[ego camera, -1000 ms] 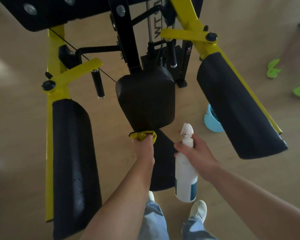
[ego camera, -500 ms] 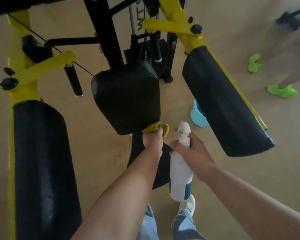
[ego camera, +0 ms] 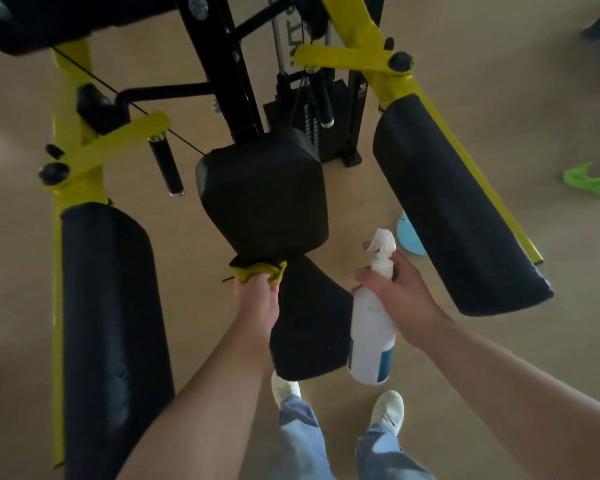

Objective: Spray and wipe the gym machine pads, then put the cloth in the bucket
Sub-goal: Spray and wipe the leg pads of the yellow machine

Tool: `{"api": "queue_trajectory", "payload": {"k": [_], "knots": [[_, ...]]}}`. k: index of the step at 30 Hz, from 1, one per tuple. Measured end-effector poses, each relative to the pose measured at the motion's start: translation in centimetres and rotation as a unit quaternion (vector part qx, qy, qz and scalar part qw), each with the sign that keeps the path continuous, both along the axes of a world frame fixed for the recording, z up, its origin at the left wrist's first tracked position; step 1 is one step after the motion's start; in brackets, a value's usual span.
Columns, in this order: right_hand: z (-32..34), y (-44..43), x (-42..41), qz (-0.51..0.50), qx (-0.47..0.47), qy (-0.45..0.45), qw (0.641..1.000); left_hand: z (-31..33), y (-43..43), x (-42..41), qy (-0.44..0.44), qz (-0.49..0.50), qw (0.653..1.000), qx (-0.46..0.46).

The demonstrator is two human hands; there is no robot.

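**Q:** Left side first. What goes in the log?
**A:** Left arm pad (ego camera: 115,323), long axis running away from the person. Neither hand is on it.

**Q:** Left hand?
**A:** Left hand (ego camera: 257,299), grip clenched round the yellow cloth (ego camera: 257,270). The cloth is pressed to the near lower edge of the centre pad (ego camera: 262,199), just above the seat pad (ego camera: 312,323).

**Q:** Which relation does the next move turn on?
**A:** Nearly all of the centre pad lies ahead of and above that grip. Judgement: the next wipe has to go up and away from the person.

**Q:** And to the right?
**A:** Right hand (ego camera: 399,296), grip wrapped round the neck of the spray bottle (ego camera: 373,334). The bottle hangs upright with its nozzle facing left. Whether a finger is on the trigger, cannot tell. Beyond it, the blue bucket (ego camera: 409,237) stands on the floor, mostly hidden behind the right arm pad (ego camera: 458,223).

**Q:** Which hand is nearer the bucket?
**A:** The right, but it is occupied. The bucket lies to the right of the cloth, past the bottle. Judgement: wiping is under way and the drop-off is not yet due.
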State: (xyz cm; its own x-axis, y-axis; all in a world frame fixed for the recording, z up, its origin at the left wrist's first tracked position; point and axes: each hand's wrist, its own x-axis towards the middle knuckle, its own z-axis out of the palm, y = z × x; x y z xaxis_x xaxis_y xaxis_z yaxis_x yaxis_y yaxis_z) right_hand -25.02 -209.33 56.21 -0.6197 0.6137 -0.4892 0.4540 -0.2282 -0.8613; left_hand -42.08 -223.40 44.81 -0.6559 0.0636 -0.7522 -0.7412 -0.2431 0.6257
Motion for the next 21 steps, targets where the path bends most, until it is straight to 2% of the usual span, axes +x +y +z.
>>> {"api": "queue_trajectory", "payload": {"k": [6, 9, 14, 17, 21], "knots": [[0.2, -0.9, -0.3, 0.028, -0.009, -0.01, 1.0, 1.1, 4.3, 1.2, -0.105, -0.005, 0.991, 0.085], [0.2, -0.8, 0.4, 0.039, -0.003, -0.024, 0.999, 1.1, 8.0, 2.8, -0.138, -0.091, 0.985, 0.047], [0.1, -0.4, 1.3, 0.03, 0.017, -0.037, 0.999, 1.0, 9.3, 4.4, -0.105, -0.235, 0.966, 0.024], [0.3, -0.3, 1.3, 0.023, 0.023, -0.042, 0.999, 1.7, 7.4, 4.6, -0.065, -0.303, 0.95, -0.031], [1.3, -0.8, 0.6, 0.026, 0.017, -0.029, 0.999, 3.0, 3.5, 3.9, 0.03, -0.3, 0.942, -0.149]]}}
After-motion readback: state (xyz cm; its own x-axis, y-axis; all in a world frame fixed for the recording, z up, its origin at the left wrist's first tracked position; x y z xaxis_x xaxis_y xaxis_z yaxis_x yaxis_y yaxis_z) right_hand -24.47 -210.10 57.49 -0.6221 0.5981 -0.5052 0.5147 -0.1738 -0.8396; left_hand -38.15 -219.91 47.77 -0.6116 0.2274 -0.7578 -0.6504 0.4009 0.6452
